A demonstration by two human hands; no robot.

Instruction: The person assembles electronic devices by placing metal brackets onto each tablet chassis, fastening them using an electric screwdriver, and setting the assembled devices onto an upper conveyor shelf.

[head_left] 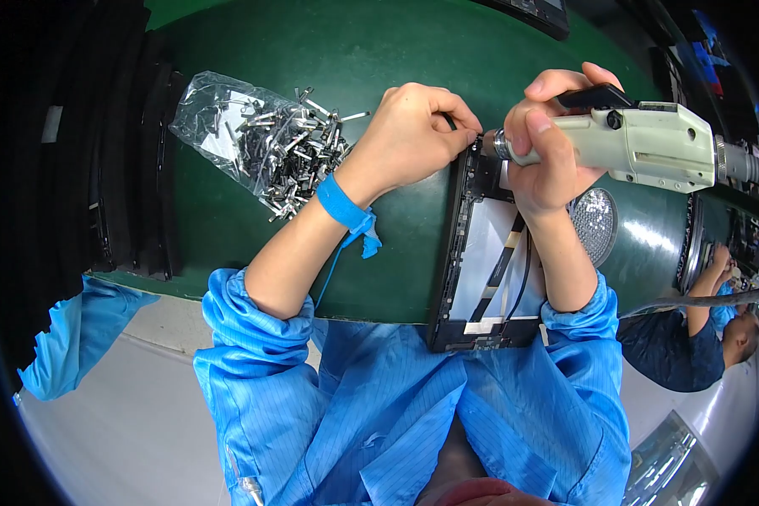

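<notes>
My right hand (552,169) is wrapped round a pale electric screwdriver (658,148), which lies nearly level with its tip pointing left. That tip is close to the far left corner of an open tablet-like device (489,244) with a black frame and a silvery inside. At the same corner my left hand (417,135) has thumb and fingertips pinched together, close to the screwdriver tip. Whatever small thing is between those fingers cannot be made out. Around my left wrist is a blue strap (341,205) with a thin cord.
Left of my left hand, a heap of small metal-and-black parts (304,160) spills from a clear plastic bag (215,126) on the green table (379,42). A round dish of shiny bits (594,223) sits right of the device. Black stacked panels (135,169) stand left; another person (691,337) is at right.
</notes>
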